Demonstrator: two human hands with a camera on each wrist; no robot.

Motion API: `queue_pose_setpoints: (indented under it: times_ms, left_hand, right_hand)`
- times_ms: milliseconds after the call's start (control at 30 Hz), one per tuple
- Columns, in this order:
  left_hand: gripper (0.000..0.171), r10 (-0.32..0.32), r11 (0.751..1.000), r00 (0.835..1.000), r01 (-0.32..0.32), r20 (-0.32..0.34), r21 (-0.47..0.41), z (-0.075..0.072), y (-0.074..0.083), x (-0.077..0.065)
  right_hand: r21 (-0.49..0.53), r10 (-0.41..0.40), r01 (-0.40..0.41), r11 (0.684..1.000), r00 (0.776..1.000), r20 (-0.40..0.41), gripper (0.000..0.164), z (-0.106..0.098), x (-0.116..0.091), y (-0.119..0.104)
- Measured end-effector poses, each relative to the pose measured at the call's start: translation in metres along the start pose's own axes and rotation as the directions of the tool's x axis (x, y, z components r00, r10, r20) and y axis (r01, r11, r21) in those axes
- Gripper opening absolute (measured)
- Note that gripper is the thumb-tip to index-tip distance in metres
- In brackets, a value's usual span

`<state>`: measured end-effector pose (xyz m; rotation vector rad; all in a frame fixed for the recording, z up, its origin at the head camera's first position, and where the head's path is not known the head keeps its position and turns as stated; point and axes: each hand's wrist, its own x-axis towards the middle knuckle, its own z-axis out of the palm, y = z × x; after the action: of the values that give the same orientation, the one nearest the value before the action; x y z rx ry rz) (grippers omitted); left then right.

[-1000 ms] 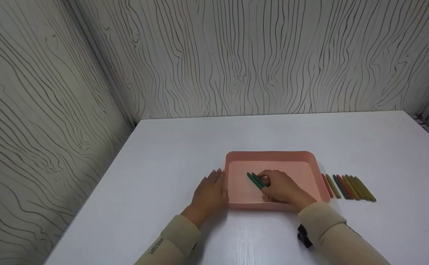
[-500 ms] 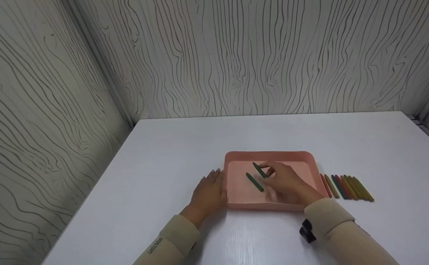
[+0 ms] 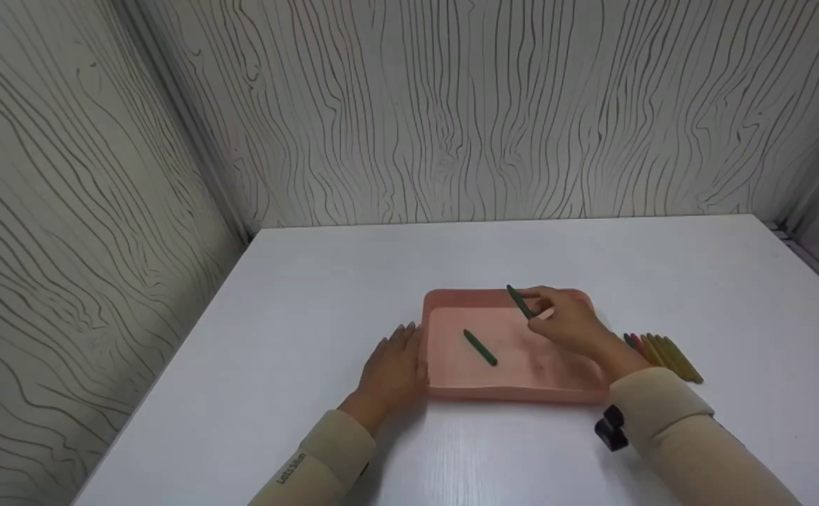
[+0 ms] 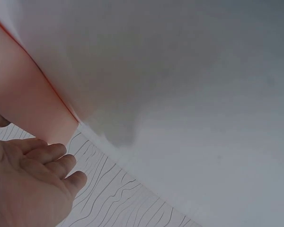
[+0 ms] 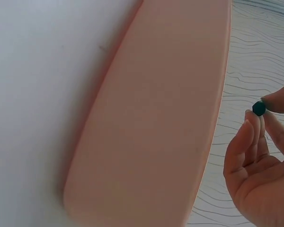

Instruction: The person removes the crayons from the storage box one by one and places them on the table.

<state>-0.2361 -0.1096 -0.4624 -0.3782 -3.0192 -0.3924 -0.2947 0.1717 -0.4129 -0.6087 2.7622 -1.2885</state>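
Observation:
Above the right part of a pink tray (image 3: 444, 379), my right hand (image 3: 567, 323) pinches a dark green crayon (image 3: 520, 302) between thumb and fingers. In the right wrist view only the round end of that crayon (image 5: 259, 108) shows at the fingertips. A second green crayon (image 3: 480, 348) lies slanted on the tray floor, left of the middle. My left hand (image 3: 392, 369) rests against the tray's left side with its fingers extended. The left wrist view shows the left hand (image 4: 35, 179) beside the tray's pink wall (image 4: 28, 90).
Right of the tray, a row of several crayons (image 3: 669, 358) in yellow, red and green lies on the white table (image 3: 325, 295); my right forearm partly covers it. A wood-grain panel (image 3: 409, 112) stands behind the table, another at the left.
My right hand has lifted one green crayon from beside the other and carried it up and to the right. The left hand stays against the tray.

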Motion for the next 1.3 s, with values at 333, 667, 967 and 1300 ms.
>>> queue_pose_setpoints:
  times_ms: [333,667,967,1300]
  left_hand:
    - [0.052,-0.009,1.0,1.0,0.009,0.01,-0.009,-0.001,-0.001,0.0]
    - [0.053,-0.027,0.999,0.999,0.028,0.016,-0.03,-0.002,0.001,-0.001]
    - [0.053,-0.014,0.999,1.0,0.014,0.007,-0.031,-0.001,0.0,-0.003]
    - [0.053,-0.002,0.999,1.0,0.001,-0.006,-0.038,0.002,-0.001,-0.002]
  right_hand:
    - [-0.057,0.071,-0.074,0.996,0.996,-0.055,0.049,-0.033,-0.015,0.014]
    - [-0.145,0.174,-0.185,0.972,0.981,-0.086,0.052,-0.061,-0.032,0.042]
    - [-0.191,0.21,-0.23,0.954,0.97,-0.122,0.054,-0.081,-0.054,0.069]
    - [-0.209,0.233,-0.257,0.944,0.963,-0.134,0.052,-0.098,-0.079,0.097]
